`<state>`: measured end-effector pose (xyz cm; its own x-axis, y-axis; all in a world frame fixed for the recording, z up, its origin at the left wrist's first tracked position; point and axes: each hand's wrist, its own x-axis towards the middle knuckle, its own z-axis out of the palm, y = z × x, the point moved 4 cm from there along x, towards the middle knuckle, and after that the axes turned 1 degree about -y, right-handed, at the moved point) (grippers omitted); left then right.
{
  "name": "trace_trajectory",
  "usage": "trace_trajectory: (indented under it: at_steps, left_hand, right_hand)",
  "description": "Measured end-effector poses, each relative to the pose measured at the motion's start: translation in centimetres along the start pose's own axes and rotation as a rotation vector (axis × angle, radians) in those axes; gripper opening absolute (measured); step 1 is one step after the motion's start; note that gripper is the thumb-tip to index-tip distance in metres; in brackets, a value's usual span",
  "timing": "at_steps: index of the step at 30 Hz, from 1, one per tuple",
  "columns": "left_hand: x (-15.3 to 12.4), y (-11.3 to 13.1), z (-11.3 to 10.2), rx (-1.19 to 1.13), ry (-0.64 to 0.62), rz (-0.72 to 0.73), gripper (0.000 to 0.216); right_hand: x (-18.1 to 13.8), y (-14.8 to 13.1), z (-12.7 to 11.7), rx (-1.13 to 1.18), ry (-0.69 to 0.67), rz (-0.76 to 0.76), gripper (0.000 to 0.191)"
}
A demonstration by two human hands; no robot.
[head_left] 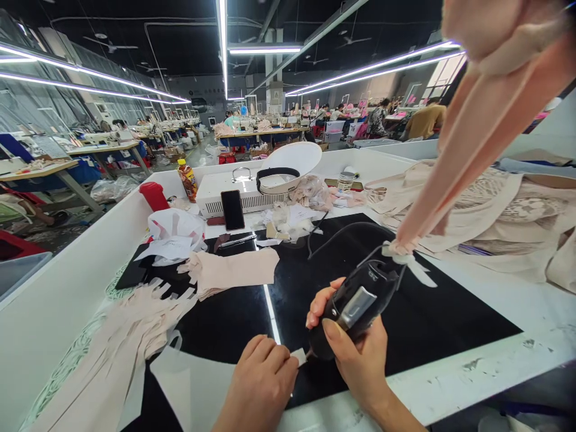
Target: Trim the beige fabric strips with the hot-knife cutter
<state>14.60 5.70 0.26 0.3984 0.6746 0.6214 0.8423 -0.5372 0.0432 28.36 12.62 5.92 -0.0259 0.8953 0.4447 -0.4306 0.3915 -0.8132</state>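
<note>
My right hand (pixel 351 342) is wrapped round a black handheld electric tool (pixel 364 300) with a silver switch panel. A cord and a twisted pink fabric strip (pixel 454 162), hanging from above, are tied at its upper end. The narrow tip points down and left, next to a small pale strip of material (pixel 299 357); whether they touch is unclear. My left hand (pixel 263 381) is closed, its bent fingers pinching that strip low over the black board (pixel 432 318). A larger pale sheet (pixel 198 384) lies left of this hand.
Beige fabric strips (pixel 117 336) and a stacked beige piece (pixel 238 270) lie to the left. Further back are a phone (pixel 232 210), a pen (pixel 237 241), a white box (pixel 216 192) and a bottle (pixel 186 180). Beige garments (pixel 504 210) are piled right. White walls (pixel 81 282) edge the table.
</note>
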Motion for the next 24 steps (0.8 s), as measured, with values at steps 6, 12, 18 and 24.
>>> trace_trajectory:
  at_steps: [6, 12, 18, 24]
  left_hand:
    - [-0.6, -0.1, -0.3, -0.011, -0.012, 0.008, 0.025]
    - [-0.8, -0.1, -0.3, -0.016, -0.015, 0.021, 0.025]
    - [-1.4, -0.4, -1.1, -0.008, -0.028, 0.029, 0.027]
    - [-1.8, -0.4, -1.5, -0.022, 0.001, 0.047, 0.026]
  right_hand:
    - [0.5, 0.3, 0.1, 0.037, 0.030, -0.016, 0.033]
    - [0.4, 0.9, 0.2, 0.023, 0.006, -0.016, 0.034]
    - [0.2, 0.5, 0.1, 0.018, 0.012, -0.031, 0.033]
    - [0.3, 0.5, 0.2, 0.010, 0.015, -0.040, 0.033]
